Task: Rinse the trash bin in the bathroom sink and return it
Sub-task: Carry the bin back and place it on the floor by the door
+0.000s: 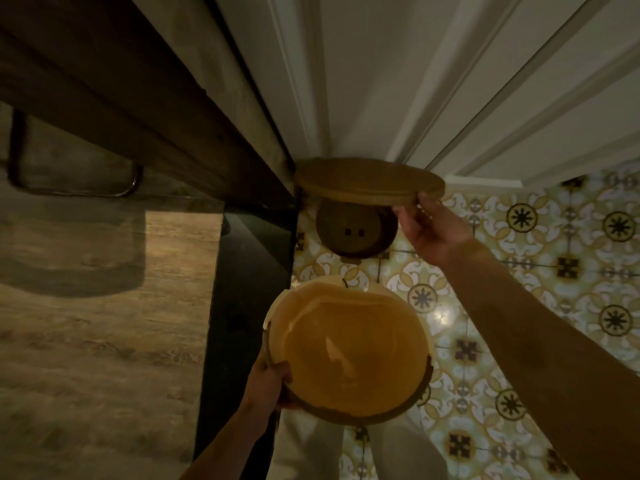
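I look down at a round inner bucket [349,355], pale orange inside, which my left hand [268,379] grips by its near-left rim, holding it above the floor. Farther off, my right hand [427,230] holds the edge of the bin's round wooden-looking lid [369,181], which is lifted. Under the lid the dark outer bin [356,232] stands on the floor in the corner, its inside bottom showing two small slots.
A patterned tile floor [554,271] spreads to the right. A white panelled door or wall [381,81] rises behind the bin. A dark cabinet edge [249,289] and a wood-look surface [104,341] with a metal handle [131,181] fill the left.
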The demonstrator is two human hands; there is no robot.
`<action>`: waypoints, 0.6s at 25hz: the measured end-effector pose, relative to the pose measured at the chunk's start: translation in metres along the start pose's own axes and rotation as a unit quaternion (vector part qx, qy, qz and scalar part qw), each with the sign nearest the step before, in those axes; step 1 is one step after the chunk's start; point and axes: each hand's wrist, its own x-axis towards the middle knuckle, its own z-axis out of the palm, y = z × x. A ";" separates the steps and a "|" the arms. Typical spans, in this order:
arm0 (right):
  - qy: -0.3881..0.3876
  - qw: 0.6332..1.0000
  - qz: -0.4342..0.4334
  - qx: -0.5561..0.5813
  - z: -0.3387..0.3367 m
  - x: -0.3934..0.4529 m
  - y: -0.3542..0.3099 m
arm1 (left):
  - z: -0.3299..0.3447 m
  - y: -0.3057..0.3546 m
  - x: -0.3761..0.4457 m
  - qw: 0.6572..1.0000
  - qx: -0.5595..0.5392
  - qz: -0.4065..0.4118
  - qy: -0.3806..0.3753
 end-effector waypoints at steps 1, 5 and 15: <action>-0.005 1.000 0.000 0.014 0.013 -0.003 -0.014 | 0.001 0.005 -0.002 1.000 -0.004 0.012 -0.002; -0.020 0.998 -0.005 0.060 0.047 -0.002 -0.044 | 0.013 0.033 0.000 0.996 -0.039 0.081 0.003; -0.021 0.998 0.001 0.052 0.059 0.003 -0.063 | 0.076 0.121 0.084 0.990 -0.105 0.088 -0.014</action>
